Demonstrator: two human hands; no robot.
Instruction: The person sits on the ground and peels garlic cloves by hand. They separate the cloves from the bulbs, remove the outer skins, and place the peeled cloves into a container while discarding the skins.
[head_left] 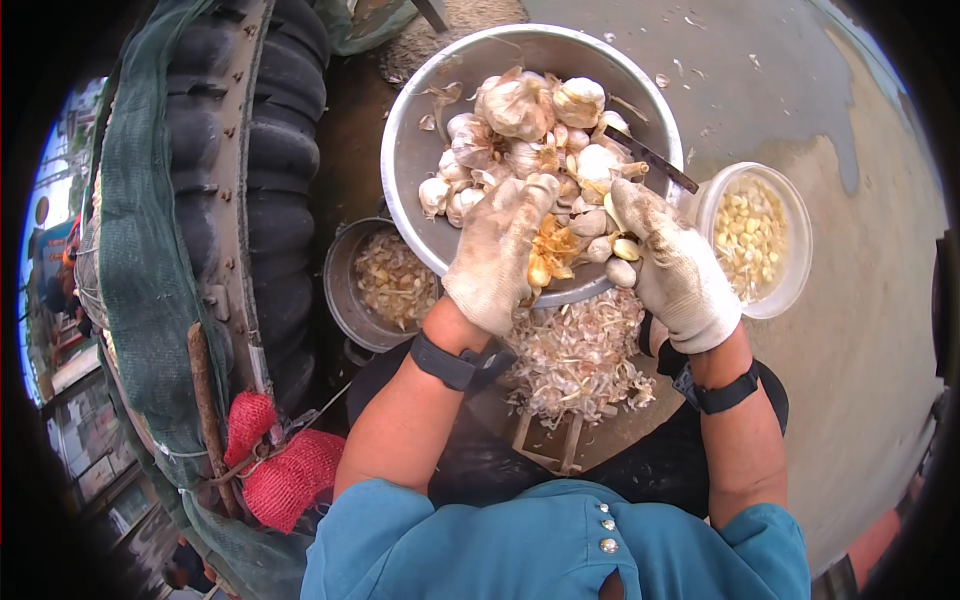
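Note:
My left hand [503, 245], in a soiled white glove, is curled at the near left of a large metal bowl [405, 140] of garlic bulbs [520, 105], beside loose cloves and torn yellowish skins [550, 250]; what its fingers grip is hidden. My right hand [665, 260], gloved likewise, is closed on a pale garlic clove [612, 212] at the bowl's right, above more cloves. A knife [648, 158] with a dark blade lies across the bowl's upper right rim.
A plastic tub [755, 240] of peeled cloves stands right, a metal pot [380, 280] of cloves left. A pile of skins [575, 360] lies below the bowl. Left are a large black ribbed object [280, 200], green netting [140, 260], a stick [210, 410] and red mesh sacks [285, 480].

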